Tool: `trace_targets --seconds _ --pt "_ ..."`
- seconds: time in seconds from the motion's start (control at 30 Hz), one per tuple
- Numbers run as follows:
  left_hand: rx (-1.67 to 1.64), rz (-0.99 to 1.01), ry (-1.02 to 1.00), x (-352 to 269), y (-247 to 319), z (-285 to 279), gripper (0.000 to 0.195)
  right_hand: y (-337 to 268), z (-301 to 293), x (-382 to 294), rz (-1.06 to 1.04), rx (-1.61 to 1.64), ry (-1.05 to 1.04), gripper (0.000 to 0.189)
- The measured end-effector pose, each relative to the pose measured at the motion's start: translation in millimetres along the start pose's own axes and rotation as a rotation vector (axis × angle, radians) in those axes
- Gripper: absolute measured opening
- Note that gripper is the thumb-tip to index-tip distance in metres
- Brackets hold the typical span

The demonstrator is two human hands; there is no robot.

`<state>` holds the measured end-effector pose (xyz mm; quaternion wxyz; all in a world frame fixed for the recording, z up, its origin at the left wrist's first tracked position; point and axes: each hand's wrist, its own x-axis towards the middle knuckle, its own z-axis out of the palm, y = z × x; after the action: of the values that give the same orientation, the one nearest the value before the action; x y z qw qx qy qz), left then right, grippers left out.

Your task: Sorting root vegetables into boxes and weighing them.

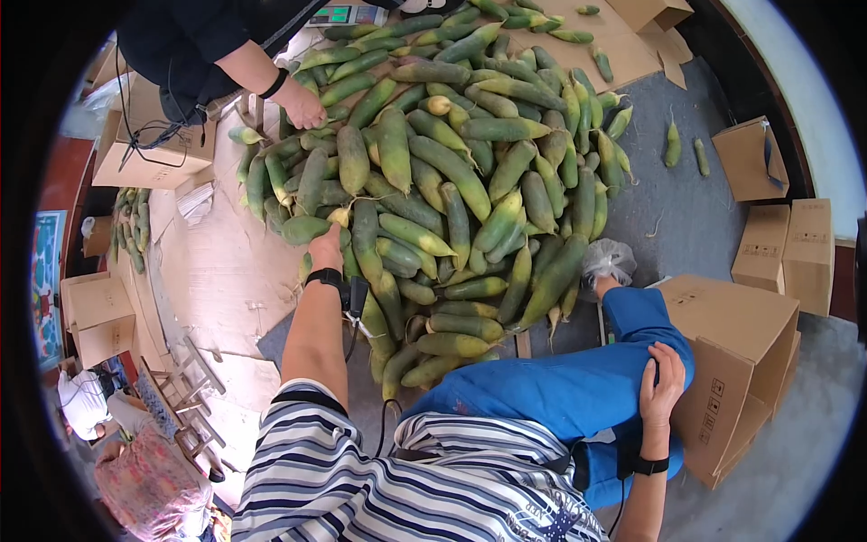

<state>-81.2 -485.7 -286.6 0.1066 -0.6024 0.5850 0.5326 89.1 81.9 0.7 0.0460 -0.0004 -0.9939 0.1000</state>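
Observation:
A large heap of green radishes [447, 169] covers the floor before me. My left hand [328, 248] reaches to the heap's left side, its fingertips at the yellowish end of a green radish [306, 230]; the radishes and the back of the hand hide whether the fingers close around it. A dark strap and a small device sit on that wrist. My right hand [661, 383] rests on my blue-trousered knee, fingers spread a little, holding nothing. Across the heap, another person's hand [302, 103] with a black wristband touches the radishes at the upper left.
An open cardboard box [728, 325] stands beside my right knee, with more boxes [806, 251] behind it. A digital scale [347, 15] lies beyond the heap. A wooden stool [196, 393] and other people are at the lower left. Flattened cardboard [217, 271] covers floor at left.

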Motion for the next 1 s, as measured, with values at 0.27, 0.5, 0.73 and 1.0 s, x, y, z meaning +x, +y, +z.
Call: trace_targets --seconds 0.27,0.5,0.73,1.0 --pt "-0.301 0.164 -0.158 -62.3 -35.4 -21.5 0.053 8.1 5.8 -5.7 -0.004 0.021 0.052 0.018" --pt "0.047 0.408 -0.642 -223.9 -76.4 0.7 0.062 -8.4 1.4 0.4 0.054 0.221 0.039 0.015" --pt "0.57 1.413 -1.245 -408.8 -23.4 63.6 0.066 -60.5 -29.0 6.2 0.284 1.235 -0.032 0.075" --pt "0.442 1.713 -1.287 -454.9 -40.6 111.9 0.077 15.7 -129.1 -46.2 0.467 0.714 0.773 0.053"
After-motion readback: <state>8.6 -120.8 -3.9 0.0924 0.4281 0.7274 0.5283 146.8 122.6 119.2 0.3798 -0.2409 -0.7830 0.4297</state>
